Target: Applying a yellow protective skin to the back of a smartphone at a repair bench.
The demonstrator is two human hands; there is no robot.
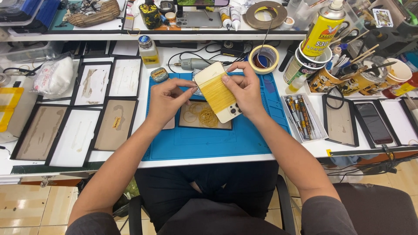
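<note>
You've got the white phone [217,92] up over the blue mat [209,143], face down, wrapped in a thick band of yellow rubber bands. Your right hand [246,89] is closed around its 3 o'clock edge, and your left hand [167,98] pinches the bands at 9 o'clock. A tray of loose rubber bands [204,116] sits right underneath.

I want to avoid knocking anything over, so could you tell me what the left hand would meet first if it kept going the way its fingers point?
Probably the phone wrapped in yellow rubber bands, held by the right hand: the left hand points right, fingertips already at its edge.
</note>
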